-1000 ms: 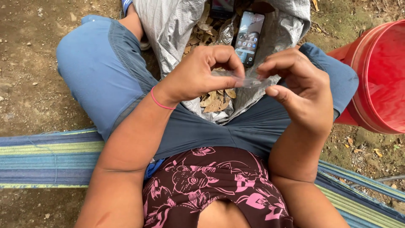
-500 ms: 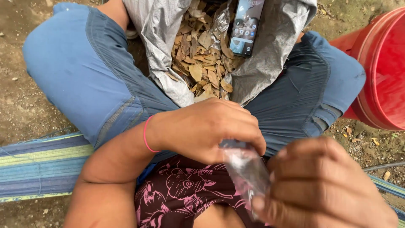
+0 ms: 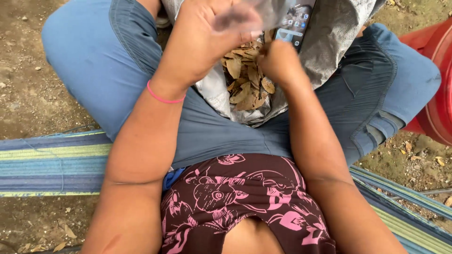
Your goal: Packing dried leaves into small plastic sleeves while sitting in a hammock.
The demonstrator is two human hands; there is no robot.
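Note:
My left hand [image 3: 202,40] is raised over the open grey sack [image 3: 329,42] between my knees and grips a small clear plastic bag [image 3: 263,11], which is blurred. A pink band circles that wrist. My right hand [image 3: 280,61] is closed into a loose fist just above the dry brown leaves [image 3: 247,82] in the sack; whether it holds any leaves is hidden. A phone [image 3: 294,26] with a lit screen leans inside the sack behind my hands.
A red bucket [image 3: 435,80] stands at my right knee. I sit on a blue and green striped hammock [image 3: 52,162] over bare dirt ground with scattered dry leaves.
Both hands went from close to my belly forward and up to the sack. The clear bag travelled with my left hand, and my right hand dropped onto the leaves.

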